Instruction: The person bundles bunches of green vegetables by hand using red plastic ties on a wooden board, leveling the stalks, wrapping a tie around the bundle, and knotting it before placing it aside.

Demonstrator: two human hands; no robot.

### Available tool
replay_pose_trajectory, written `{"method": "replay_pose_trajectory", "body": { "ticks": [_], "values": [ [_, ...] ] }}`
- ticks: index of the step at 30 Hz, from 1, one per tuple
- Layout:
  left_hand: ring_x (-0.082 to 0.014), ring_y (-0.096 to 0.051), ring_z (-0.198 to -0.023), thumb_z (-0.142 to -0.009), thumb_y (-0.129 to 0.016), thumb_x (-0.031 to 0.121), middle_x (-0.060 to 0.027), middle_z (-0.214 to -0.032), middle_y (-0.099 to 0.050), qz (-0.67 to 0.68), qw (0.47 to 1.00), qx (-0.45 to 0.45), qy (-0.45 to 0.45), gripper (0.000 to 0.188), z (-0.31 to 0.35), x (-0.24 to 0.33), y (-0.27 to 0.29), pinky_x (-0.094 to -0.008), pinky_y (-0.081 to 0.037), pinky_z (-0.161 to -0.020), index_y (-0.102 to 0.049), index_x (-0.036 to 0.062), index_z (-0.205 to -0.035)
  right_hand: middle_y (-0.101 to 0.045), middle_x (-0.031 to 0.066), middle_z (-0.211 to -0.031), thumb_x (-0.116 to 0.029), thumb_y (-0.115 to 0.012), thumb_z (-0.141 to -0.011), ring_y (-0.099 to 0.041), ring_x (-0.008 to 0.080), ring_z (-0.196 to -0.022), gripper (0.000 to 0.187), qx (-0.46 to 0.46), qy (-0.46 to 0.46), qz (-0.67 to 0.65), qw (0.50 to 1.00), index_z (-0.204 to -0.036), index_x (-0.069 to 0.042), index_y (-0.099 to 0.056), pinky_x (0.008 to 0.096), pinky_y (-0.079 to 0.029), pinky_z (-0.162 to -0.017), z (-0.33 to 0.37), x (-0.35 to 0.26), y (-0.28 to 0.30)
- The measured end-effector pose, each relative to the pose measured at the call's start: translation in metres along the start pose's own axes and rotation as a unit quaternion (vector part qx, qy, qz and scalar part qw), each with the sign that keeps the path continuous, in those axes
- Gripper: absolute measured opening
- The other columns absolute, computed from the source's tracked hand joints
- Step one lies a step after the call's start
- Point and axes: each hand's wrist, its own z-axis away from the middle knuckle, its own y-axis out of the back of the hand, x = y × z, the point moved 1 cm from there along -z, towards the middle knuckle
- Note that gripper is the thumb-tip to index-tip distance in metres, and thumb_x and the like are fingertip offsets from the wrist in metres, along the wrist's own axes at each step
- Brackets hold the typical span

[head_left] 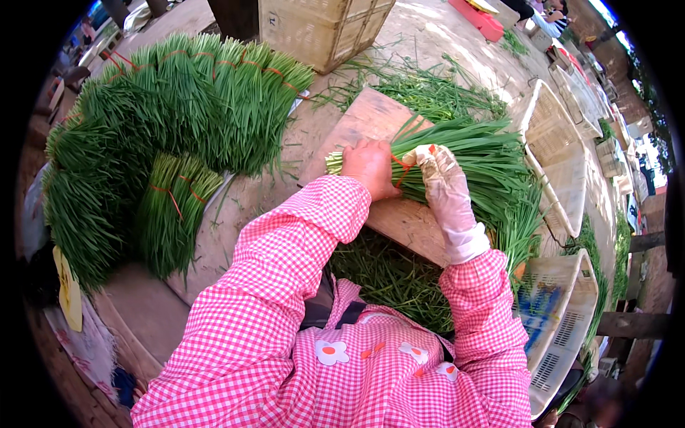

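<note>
A bunch of long green chives (464, 153) lies on a wooden board (374, 118) in front of me, its pale cut ends to the left and its leaves spreading right. My bare left hand (369, 167) is wrapped round the stems near the cut ends. Just right of it, a red tie (402, 168) circles the bunch. My right hand (439, 171), in a thin whitish glove, is closed at this tie, with a bit of red showing at its fingers. Its fingertips are partly hidden.
Several tied chive bundles (214, 100) stand in a curved row at left, with smaller bundles (175, 203) before them. A plastic crate (321, 32) stands behind; more crates (560, 307) are at right. Loose leaves (392, 274) lie below the board. People sit far off.
</note>
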Motion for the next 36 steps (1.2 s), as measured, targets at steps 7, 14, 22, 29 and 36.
{"method": "replay_pose_trajectory", "body": {
  "ticks": [7, 14, 22, 29, 36],
  "values": [
    [-0.0265, -0.051, -0.106, -0.051, -0.081, 0.043, -0.0099, -0.106, -0.056, -0.014, 1.0, 0.026, -0.008, 0.07, 0.002, -0.001, -0.005, -0.0438, -0.04, -0.087, -0.052, 0.0068, -0.103, -0.052, 0.0007, -0.074, -0.025, -0.043, -0.095, -0.037, 0.0051, -0.053, 0.023, 0.047, -0.423, -0.391, 0.816, -0.078, -0.011, -0.05, 0.0174, -0.026, -0.042, -0.023, -0.02, -0.005],
    [-0.0283, -0.054, -0.104, -0.062, -0.074, 0.036, -0.0125, -0.104, -0.059, 0.016, 0.999, -0.029, -0.022, 0.057, -0.013, -0.013, -0.01, -0.0472, -0.042, -0.086, -0.053, 0.0037, -0.105, -0.053, 0.0066, -0.086, -0.008, -0.049, -0.084, -0.051, 0.0188, -0.075, 0.006, -0.063, 0.218, 0.487, 0.843, -0.089, -0.006, -0.053, 0.0305, -0.043, -0.067, 0.024, -0.002, -0.042],
    [-0.033, -0.057, -0.098, -0.063, -0.072, 0.032, -0.0137, -0.095, -0.061, 0.043, 0.999, 0.013, -0.012, 0.041, -0.022, -0.028, -0.025, -0.0496, -0.045, -0.08, -0.055, 0.0063, -0.09, -0.056, 0.0126, -0.082, -0.012, -0.055, -0.082, -0.055, 0.0296, -0.08, 0.009, -0.031, 0.102, 0.202, 0.974, -0.089, -0.005, -0.056, 0.0392, -0.046, -0.072, 0.056, 0.019, -0.062],
    [-0.0351, -0.033, -0.127, -0.06, -0.074, 0.054, -0.0207, -0.138, -0.033, 0.009, 0.989, 0.003, -0.147, 0.104, -0.006, -0.066, 0.061, -0.0445, -0.029, -0.104, -0.024, 0.0086, -0.139, -0.054, -0.0031, -0.077, -0.016, -0.047, -0.093, -0.043, 0.0044, -0.062, 0.014, -0.094, -0.289, -0.202, 0.931, -0.092, -0.007, -0.057, 0.0172, -0.035, -0.058, 0.017, -0.006, -0.016],
    [-0.0219, -0.056, -0.104, -0.078, -0.067, 0.016, -0.012, -0.113, -0.057, 0.209, 0.937, 0.058, 0.275, 0.05, 0.204, -0.308, 0.03, -0.0324, -0.044, -0.09, -0.048, 0.0059, -0.123, -0.055, 0.0069, -0.112, -0.019, -0.049, -0.092, -0.04, 0.0049, -0.063, 0.036, 0.011, -0.221, -0.189, 0.957, -0.125, -0.002, -0.046, 0.0176, -0.036, -0.059, 0.037, -0.02, 0.03]
  ]
}}
